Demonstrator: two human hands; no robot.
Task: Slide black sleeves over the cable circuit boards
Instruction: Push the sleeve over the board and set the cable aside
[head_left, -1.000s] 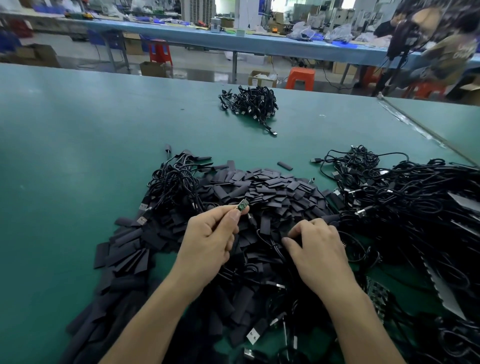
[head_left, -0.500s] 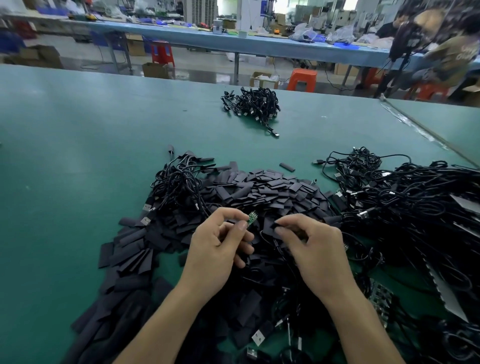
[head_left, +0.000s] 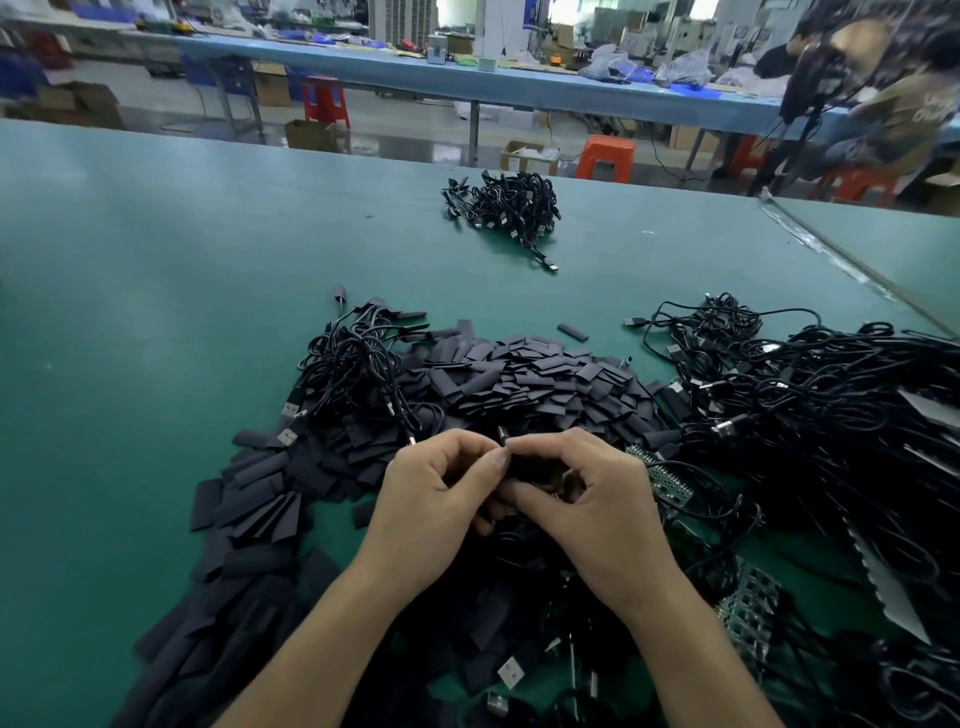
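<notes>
My left hand (head_left: 436, 499) and my right hand (head_left: 587, 499) meet above a heap of flat black sleeves (head_left: 519, 384) on the green table (head_left: 156, 312). Between their fingertips sits a black sleeve (head_left: 524, 465); my right thumb and fingers pinch it. My left thumb and forefinger pinch the cable end at the sleeve's left mouth. The small green circuit board is hidden there. Black cable from it drops under my hands.
A big tangle of black cables (head_left: 810, 415) fills the right side. Green board panels (head_left: 670, 480) lie by my right wrist. A small bundle of cables (head_left: 506, 205) lies farther back. Another bundle (head_left: 358, 364) sits left of the heap. A seated person (head_left: 883, 104) is at far right.
My hands came together. The green board that my left hand held in the open is now covered at the sleeve that my right hand brought over from the heap.
</notes>
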